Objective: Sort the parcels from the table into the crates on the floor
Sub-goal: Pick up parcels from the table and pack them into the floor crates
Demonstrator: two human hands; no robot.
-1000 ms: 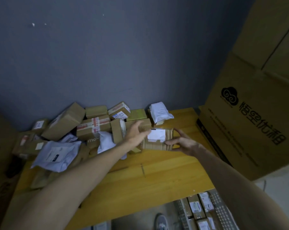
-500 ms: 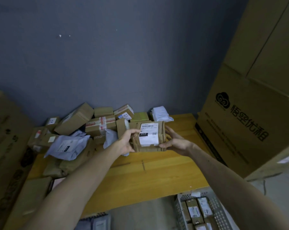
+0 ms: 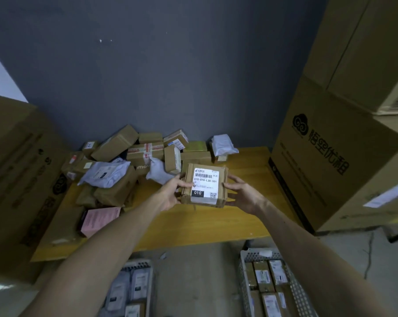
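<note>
Yellow table (image 3: 216, 225) by grey wall (image 3: 170, 76), parcel heap (image 3: 129, 156) at back. We hold small brown parcel (image 3: 223, 179) above table, left hand (image 3: 170, 195) and right hand (image 3: 242, 193) each gripping one side, label (image 3: 204, 186) toward us. Advice: we read label fully, grip both sides firmly, then pick matching floor crate (image 3: 244, 275).

One head-worn camera (wide-angle) looks forward and down, close over the table (image 3: 216, 227)

The wooden table (image 3: 216, 225) carries piled parcels (image 3: 145, 152) and a pink packet (image 3: 99, 219).
</note>
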